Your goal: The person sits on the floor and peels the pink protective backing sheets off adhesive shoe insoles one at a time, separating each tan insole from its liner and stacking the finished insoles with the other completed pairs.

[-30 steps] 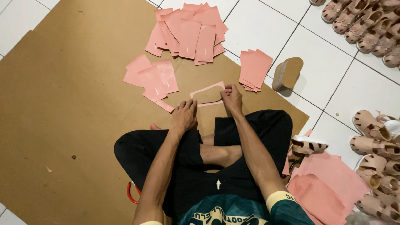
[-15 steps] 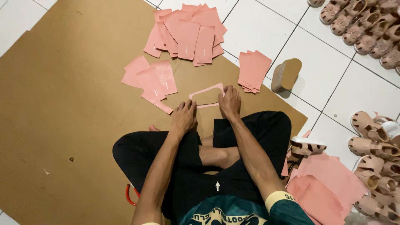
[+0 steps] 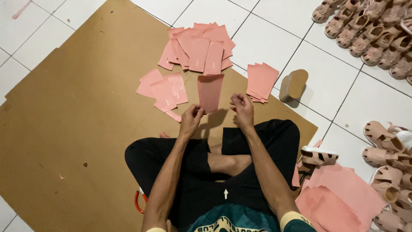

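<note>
I sit cross-legged on a brown cardboard sheet point(image 3: 77, 111). My left hand point(image 3: 191, 118) pinches the lower edge of a pink paper envelope point(image 3: 210, 92) and holds it upright above the cardboard. My right hand point(image 3: 243, 108) hovers just right of the envelope with fingers curled, and I cannot see anything in it. A large heap of pink envelopes point(image 3: 199, 49) lies ahead. A smaller spread of envelopes point(image 3: 163, 90) lies to the left and a neat stack of them point(image 3: 260, 80) to the right.
A tan block point(image 3: 294, 85) stands on the white tiles beside the cardboard. Rows of pink sandals point(image 3: 369, 25) fill the upper right, more sandals point(image 3: 388, 154) lie at right. Flat pink sheets point(image 3: 339, 199) lie by my right knee. A red handle point(image 3: 138, 203) pokes out under my left leg.
The envelope lay flat under both hands on the cardboard; now my left hand has lifted it upright, and my right hand has come off it.
</note>
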